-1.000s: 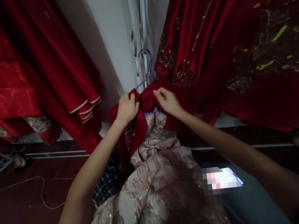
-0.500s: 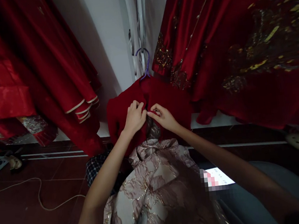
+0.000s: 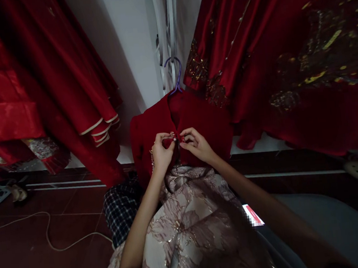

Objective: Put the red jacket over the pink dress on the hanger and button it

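Note:
A red cardigan hangs by a purple hanger in front of me, its neck open in a V. My left hand pinches one front edge at a small shiny button. Close beside it, my right hand has thumb and fingers closed on the opposite front edge. A small gap separates the fingertips of the two hands. Below them, a pale floral fabric with metallic thread spreads over my lap.
Red garments hang at the left, and gold-sequined red dresses at the right. A white metal rack runs up the wall. Checked dark fabric, a thin cable and a lit phone screen lie lower down.
Both hands have moved slightly down the cardigan's front. The neck opening above them is now more visible, and a shiny button shows at my left fingertips. More of the checked fabric shows.

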{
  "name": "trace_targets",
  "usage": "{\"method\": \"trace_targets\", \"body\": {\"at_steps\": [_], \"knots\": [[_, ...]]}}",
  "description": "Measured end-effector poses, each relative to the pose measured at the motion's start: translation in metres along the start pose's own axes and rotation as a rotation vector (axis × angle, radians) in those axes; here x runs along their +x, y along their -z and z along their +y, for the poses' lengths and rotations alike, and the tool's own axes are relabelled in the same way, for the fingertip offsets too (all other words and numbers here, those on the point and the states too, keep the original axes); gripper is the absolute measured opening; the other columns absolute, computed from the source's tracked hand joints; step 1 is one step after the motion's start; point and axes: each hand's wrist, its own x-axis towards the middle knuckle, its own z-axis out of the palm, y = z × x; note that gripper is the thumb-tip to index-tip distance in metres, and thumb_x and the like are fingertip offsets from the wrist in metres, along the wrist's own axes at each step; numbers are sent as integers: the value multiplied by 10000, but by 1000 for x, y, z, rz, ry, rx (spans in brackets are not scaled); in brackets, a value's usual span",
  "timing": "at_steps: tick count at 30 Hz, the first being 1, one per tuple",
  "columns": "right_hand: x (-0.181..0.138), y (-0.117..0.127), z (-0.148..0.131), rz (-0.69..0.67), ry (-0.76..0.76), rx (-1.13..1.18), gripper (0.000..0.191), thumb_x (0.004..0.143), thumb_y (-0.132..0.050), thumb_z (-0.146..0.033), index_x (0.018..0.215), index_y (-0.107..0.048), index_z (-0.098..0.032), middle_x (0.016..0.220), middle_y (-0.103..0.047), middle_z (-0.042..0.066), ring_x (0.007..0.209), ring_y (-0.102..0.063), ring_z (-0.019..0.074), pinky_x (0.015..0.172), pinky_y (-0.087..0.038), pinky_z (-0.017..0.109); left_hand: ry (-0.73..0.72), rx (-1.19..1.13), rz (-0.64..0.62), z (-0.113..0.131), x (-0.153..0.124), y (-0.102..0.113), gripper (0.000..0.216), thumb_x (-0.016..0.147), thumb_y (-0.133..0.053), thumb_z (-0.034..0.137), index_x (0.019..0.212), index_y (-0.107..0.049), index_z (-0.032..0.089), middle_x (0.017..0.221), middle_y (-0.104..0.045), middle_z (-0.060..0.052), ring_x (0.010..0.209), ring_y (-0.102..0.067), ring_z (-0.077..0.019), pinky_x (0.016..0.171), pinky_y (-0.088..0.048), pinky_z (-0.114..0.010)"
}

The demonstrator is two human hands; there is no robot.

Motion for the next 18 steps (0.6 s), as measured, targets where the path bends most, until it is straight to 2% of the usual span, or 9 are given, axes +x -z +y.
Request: {"method": "trace_targets", "body": {"at_steps": [3,7,11,18], "knots": [[-2,-1,3,39,14,-20,263,750,-593,-290,994,-519,-229,949,-544,23,813,-535,120,665,-467,234,78,-33,58,0,-6,-4,194,762,-591,238,930,-504,190,935,-641,-38,844,-624,-123,757,-473,-243],[1,-3,5,96,21,-34,259,766,-587,-333,993,-537,-219,975,-579,39,816,-553,125,701,-488,262,113,-29,62,4,-8,0,205,765,-599,314,911,-532,187,869,-666,-27,788,-637,-116,682,-468,-214],[6,-3,2,100,38,-49,282,760,-603,-379,984,-551,-216,987,-597,48,818,-566,131,709,-501,270,87,51,-40,9,-5,6,140,786,-571,319,843,-603,195,849,-685,-10,769,-643,-120,669,-467,-211],[7,-2,-9,126,111,-210,238,783,-585,-358,968,-595,-209,969,-600,52,816,-580,139,660,-509,257,-49,196,-192,23,3,17,140,798,-531,233,895,-631,217,896,-696,10,823,-647,-126,759,-481,-229]]}}
